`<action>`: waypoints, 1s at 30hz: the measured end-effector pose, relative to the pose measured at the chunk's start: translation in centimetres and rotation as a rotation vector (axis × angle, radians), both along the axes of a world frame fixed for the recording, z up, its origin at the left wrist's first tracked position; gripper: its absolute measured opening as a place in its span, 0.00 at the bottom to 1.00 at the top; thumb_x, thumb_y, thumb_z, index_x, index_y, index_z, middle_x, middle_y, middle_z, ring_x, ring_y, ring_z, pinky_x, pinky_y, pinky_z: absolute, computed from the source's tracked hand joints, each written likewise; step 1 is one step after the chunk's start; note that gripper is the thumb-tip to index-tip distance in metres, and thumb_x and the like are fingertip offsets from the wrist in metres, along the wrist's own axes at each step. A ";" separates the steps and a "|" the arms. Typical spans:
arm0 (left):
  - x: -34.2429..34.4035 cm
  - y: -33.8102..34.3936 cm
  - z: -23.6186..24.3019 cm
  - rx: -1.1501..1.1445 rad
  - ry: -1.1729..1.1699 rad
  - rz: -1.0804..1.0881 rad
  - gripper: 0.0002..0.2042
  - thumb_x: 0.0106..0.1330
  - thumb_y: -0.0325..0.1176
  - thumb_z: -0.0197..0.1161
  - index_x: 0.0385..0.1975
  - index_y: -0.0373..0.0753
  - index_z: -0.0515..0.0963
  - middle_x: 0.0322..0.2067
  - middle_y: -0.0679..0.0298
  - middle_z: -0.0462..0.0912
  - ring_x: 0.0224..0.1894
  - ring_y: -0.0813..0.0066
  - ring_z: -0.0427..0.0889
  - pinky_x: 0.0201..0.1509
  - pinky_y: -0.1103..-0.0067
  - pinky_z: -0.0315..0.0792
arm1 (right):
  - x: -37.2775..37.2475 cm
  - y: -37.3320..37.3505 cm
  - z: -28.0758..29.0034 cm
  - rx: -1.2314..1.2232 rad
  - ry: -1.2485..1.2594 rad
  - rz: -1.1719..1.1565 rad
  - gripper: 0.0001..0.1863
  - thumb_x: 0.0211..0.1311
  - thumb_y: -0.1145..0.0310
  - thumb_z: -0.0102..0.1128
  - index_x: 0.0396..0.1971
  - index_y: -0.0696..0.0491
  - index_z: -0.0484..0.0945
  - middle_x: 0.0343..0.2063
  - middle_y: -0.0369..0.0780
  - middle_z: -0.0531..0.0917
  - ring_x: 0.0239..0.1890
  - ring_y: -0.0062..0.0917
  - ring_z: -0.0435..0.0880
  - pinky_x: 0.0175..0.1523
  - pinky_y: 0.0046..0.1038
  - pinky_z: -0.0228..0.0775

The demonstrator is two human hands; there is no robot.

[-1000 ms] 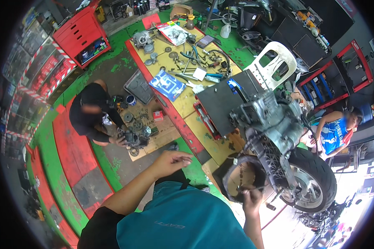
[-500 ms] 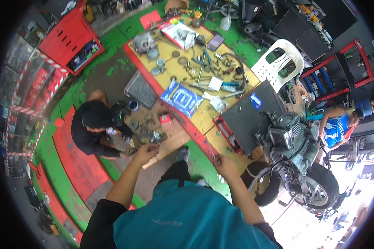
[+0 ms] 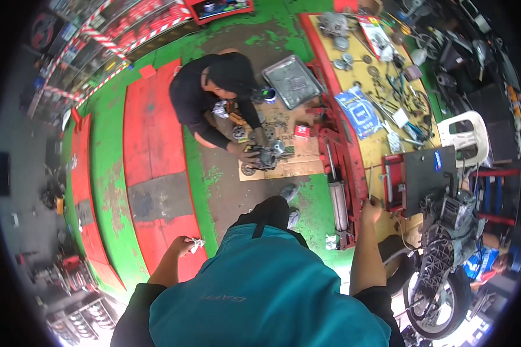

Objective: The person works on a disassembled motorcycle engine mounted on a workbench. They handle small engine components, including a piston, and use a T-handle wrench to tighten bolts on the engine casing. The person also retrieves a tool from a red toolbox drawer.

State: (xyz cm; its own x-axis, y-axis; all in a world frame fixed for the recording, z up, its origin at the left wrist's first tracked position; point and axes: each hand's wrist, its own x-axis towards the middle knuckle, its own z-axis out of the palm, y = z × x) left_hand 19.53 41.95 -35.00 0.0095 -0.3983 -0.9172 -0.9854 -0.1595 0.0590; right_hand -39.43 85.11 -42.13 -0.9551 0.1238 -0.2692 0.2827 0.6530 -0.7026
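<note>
1. Left hand (image 3: pixel 182 246): closed around a small crumpled whitish piece (image 3: pixel 197 244), rag or paper cannot be told, held out to the left side over the red floor panel (image 3: pixel 150 133).
2. Right hand (image 3: pixel 369 209): lowered at the right side, fingers curled against the edge of the red lift frame (image 3: pixel 344 156); whether gripping or merely resting cannot be told, nothing seen held.
3. Own foot in grey shoe (image 3: pixel 289 192) planted on the green floor (image 3: pixel 107 150), just beside the lift frame.
4. Ahead: co-worker in black clothing (image 3: pixel 214 87) crouched over a cardboard sheet (image 3: pixel 292 168), both hands on a metal engine part (image 3: pixel 266 156) lying on it; small parts scattered around.
5. Grey metal tray (image 3: pixel 292 81) on the floor just beyond the co-worker, near the lift frame.
6. Yellow lift platform (image 3: pixel 376 104) strewn with tools and parts, blue printed sheet (image 3: pixel 359 110) among them.
7. White plastic chair (image 3: pixel 463 136) at the far side of the platform.
8. Stripped motorcycle (image 3: pixel 446 254) standing at lower right, rear wheel nearest the frame's lower edge.
</note>
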 end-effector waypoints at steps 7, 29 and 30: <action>5.0 -0.2 -2.0 -0.047 0.200 0.283 0.21 0.69 0.45 0.65 0.55 0.40 0.80 0.45 0.59 0.87 0.41 0.65 0.89 0.39 0.66 0.82 | 4.3 -7.0 3.8 0.096 0.341 -0.080 0.20 0.62 0.71 0.61 0.54 0.60 0.80 0.51 0.51 0.81 0.51 0.41 0.83 0.57 0.38 0.75; 30.4 -42.5 -3.8 -0.741 0.368 0.762 0.21 0.61 0.36 0.71 0.52 0.32 0.81 0.45 0.50 0.86 0.48 0.61 0.85 0.53 0.67 0.78 | 24.9 -73.8 10.3 -0.337 0.255 0.961 0.18 0.61 0.73 0.65 0.51 0.58 0.77 0.40 0.47 0.81 0.40 0.35 0.83 0.46 0.34 0.75; 28.9 -44.7 -4.5 -0.814 0.404 0.709 0.20 0.60 0.36 0.71 0.49 0.32 0.82 0.46 0.49 0.86 0.52 0.56 0.82 0.60 0.65 0.74 | 24.4 -75.7 10.2 -0.350 0.285 0.955 0.18 0.61 0.72 0.65 0.51 0.58 0.77 0.40 0.47 0.81 0.40 0.35 0.83 0.46 0.34 0.75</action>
State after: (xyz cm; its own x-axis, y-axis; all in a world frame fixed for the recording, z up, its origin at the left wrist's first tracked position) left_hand 48.42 -2.70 -39.50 0.2319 -0.8962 -0.3783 -0.5750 -0.4399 0.6898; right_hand -14.99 9.39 -31.93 -0.6483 -0.7541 0.1053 -0.4475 0.2654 -0.8540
